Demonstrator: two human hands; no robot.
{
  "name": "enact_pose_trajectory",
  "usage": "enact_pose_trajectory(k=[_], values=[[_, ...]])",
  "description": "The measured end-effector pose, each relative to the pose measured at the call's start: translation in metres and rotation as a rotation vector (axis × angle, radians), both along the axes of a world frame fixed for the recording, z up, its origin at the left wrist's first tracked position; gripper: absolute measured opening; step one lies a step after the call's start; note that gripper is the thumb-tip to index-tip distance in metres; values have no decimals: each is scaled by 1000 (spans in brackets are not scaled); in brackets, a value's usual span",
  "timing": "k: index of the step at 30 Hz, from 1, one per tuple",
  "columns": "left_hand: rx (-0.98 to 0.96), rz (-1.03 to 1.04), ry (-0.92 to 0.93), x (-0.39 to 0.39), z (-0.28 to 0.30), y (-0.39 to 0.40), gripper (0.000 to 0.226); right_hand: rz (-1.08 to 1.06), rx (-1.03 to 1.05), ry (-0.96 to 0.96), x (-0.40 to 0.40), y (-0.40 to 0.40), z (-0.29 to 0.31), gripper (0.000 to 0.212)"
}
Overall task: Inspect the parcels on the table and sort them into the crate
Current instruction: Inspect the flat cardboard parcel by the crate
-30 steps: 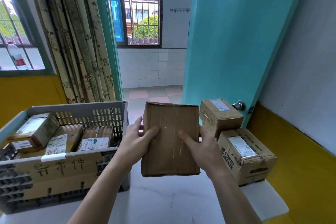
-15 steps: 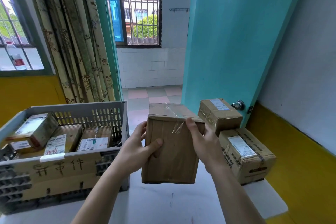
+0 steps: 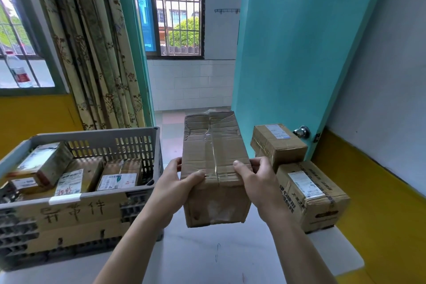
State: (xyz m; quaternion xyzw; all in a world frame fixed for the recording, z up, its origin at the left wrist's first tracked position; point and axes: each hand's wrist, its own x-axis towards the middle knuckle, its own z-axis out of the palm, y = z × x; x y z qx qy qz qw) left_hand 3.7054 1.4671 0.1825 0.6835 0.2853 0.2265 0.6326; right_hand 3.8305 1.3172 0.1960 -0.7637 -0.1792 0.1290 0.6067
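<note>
Two hands hold one cardboard parcel (image 3: 215, 168) up above the white table (image 3: 207, 258), near the middle of the scene. Left hand (image 3: 171, 188) grips the parcel's left side, thumb curled over the near top edge and fingers wrapped round the far left edge. Right hand (image 3: 258, 182) grips the right side the same way, thumb lying on the top face beside the tape seam and fingers curled round the right edge. The parcel is plain brown, creased, with clear tape running along the middle of its top face; that top face slopes away from the viewer, and its small near end faces the camera.

Just right of the right hand stands a stack of two labelled boxes on the table: a smaller upper box (image 3: 277, 143) resting on a larger lower box (image 3: 311, 193) printed with black characters on its side. The stack sits against a turquoise door (image 3: 306, 53) with a metal knob (image 3: 302, 132).

Left of the left hand is the grey slotted crate (image 3: 110, 143), close to the parcel but not touching it. Several labelled parcels (image 3: 92, 175) lie inside it, one tilted against the others at the far left. A cardboard strip (image 3: 73, 212) with handwritten characters covers the crate's near wall.

Farther off, patterned curtains (image 3: 92, 53) hang behind the crate, with barred windows to the left and in the middle.
</note>
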Motion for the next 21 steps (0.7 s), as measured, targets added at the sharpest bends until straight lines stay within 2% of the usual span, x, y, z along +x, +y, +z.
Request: enact_pose_trajectory(k=[5, 8, 10, 13, 16, 18, 21], values=[[-10, 7, -35, 3, 4, 1, 31, 30, 35, 39, -2, -2, -6, 27], [64, 96, 22, 3, 5, 2, 40, 94, -27, -12, -3, -3, -1, 31], [120, 101, 65, 2, 4, -1, 38, 106, -78, -50, 0, -2, 2, 24], [163, 88, 91, 1, -1, -6, 32, 79, -115, -107, 5, -1, -2, 31], [98, 114, 82, 2, -1, -8, 31, 67, -98, -128, 6, -2, -7, 29], [64, 159, 105, 3, 4, -5, 39, 59, -102, -117, 5, -2, -11, 25], [150, 189, 216, 6, 8, 8, 62, 67, -67, -32, 0, -3, -16, 17]])
